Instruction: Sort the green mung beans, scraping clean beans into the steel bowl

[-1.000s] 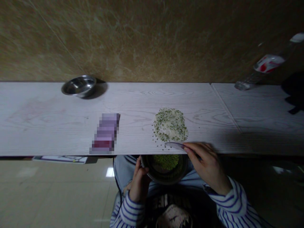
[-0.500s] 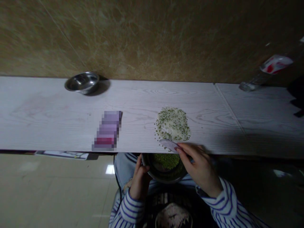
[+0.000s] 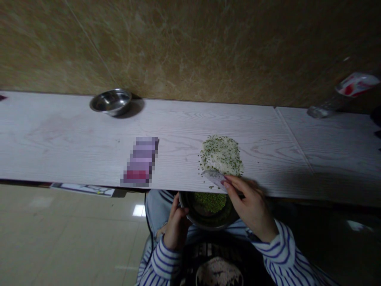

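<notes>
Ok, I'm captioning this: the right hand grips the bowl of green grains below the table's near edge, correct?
Wrong hand: the head view shows the left hand gripping the bowl of green grains below the table's near edge.

Brown marbled wall [image 3: 190, 47], pale wood-grained table [image 3: 59, 139], tiled floor [image 3: 74, 234]

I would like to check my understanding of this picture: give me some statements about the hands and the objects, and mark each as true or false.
1. The left hand holds the dark bowl. True.
2. The right hand holds a spoon. False: it holds a thin flat piece.
3. The pile of grains on the table is partly green, partly pale. True.
4. The dark bowl has no visible contents. False: green grains lie in it.
5. The bottle is left of the metal basin. False: it is to the right.
</notes>
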{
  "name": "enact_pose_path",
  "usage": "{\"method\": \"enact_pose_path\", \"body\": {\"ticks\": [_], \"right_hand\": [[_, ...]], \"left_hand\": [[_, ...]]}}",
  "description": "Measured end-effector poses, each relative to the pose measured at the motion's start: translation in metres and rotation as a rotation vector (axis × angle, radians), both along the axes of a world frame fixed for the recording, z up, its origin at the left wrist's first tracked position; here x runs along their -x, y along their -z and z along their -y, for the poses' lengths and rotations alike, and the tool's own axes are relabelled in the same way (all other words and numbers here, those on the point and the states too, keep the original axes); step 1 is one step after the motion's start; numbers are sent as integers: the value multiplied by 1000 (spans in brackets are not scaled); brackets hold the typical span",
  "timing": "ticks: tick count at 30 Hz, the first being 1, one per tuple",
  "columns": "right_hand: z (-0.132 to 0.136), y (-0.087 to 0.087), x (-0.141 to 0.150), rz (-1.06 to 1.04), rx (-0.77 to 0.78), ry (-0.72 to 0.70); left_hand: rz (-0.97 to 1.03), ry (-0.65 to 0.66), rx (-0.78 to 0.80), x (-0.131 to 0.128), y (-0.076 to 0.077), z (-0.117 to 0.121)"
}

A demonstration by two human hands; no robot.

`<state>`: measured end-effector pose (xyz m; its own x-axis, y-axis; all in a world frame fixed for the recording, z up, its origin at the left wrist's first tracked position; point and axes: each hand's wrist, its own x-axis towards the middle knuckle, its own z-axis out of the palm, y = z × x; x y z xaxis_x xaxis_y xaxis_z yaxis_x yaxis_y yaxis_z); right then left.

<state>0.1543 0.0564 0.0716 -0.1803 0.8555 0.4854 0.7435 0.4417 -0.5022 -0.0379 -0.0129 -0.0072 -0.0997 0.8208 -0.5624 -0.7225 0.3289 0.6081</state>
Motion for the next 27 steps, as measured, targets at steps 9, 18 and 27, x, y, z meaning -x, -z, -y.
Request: {"method": "enact_pose_path", "body": {"ticks": [9,18,27], "right_hand": [[-11,0,11,31,-13,-30],[-13,1,14,22,96,-132],[-3,-6,17,3,89,-194]], "left_hand": [[32,-44,-25,7,-3,1],[-32,-38,-44,22,-6,-1],[7,-24,-54,13,-3,0]]}}
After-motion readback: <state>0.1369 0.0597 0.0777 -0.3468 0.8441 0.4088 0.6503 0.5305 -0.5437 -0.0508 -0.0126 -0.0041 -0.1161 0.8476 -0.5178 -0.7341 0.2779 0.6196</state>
